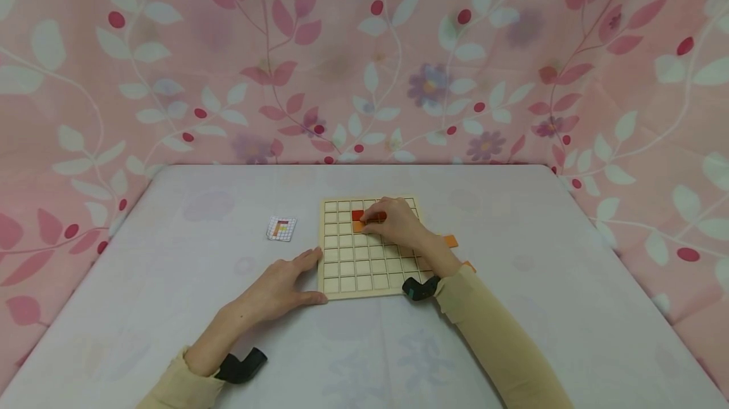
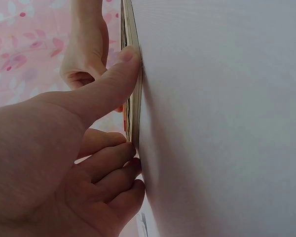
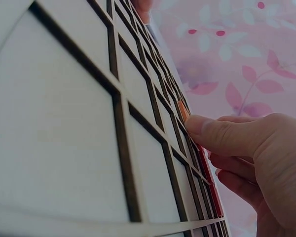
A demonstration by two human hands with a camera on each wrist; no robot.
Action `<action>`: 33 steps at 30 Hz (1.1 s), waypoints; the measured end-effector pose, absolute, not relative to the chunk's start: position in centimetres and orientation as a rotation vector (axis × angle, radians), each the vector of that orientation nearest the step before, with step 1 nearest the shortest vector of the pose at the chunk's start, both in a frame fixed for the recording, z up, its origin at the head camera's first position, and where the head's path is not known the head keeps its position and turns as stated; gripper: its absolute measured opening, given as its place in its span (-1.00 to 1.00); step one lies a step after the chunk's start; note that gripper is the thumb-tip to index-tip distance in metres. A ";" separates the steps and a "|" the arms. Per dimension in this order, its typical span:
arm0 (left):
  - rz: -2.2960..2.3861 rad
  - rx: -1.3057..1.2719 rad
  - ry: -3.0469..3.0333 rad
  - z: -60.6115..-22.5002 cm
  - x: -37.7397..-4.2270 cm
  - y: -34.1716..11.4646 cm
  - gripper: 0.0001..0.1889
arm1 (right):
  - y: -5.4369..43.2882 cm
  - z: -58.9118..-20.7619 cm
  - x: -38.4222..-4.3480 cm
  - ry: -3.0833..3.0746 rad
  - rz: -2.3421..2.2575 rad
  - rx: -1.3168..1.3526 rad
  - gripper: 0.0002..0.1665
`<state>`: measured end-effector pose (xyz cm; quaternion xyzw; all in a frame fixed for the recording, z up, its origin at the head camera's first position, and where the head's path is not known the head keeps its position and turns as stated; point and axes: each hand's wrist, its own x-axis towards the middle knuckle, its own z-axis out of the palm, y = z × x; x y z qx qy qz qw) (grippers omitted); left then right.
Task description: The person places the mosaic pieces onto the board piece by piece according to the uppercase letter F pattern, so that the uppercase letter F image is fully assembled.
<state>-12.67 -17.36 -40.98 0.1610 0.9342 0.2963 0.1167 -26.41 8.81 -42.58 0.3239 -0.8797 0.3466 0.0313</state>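
Observation:
A pale wooden board (image 1: 347, 268) ruled into squares lies flat on the table. Near its back, a red tile (image 1: 357, 214) sits in a square, with an orange tile (image 1: 358, 226) just in front. The right hand (image 1: 395, 225) reaches over from the right, pinching at the orange tile; its thumb (image 3: 200, 127) meets that tile in the right wrist view. More red (image 1: 380, 216) shows in the gap between thumb and fingers. At the board's front left corner the left hand (image 1: 279, 289) touches its edges, thumb at the front and fingers along the left side.
A small card (image 1: 281, 228) with a coloured grid pattern lies left of the board. Loose orange tiles (image 1: 450, 241) lie to the right, one partly hidden by the right forearm. A flowered pink cloth (image 1: 364, 80) hangs behind the white table (image 1: 171, 251).

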 end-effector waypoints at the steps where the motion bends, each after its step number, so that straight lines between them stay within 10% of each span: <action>1: 0.867 0.470 2.735 -41.0 -12.7 -17.4 -0.05 | 8.8 -42.6 -26.4 -2.710 1.070 0.996 -0.80; 33: 0.849 0.478 2.750 -41.1 -12.7 -17.3 -0.06 | 15.2 -39.5 -26.4 -2.814 1.335 0.710 -0.77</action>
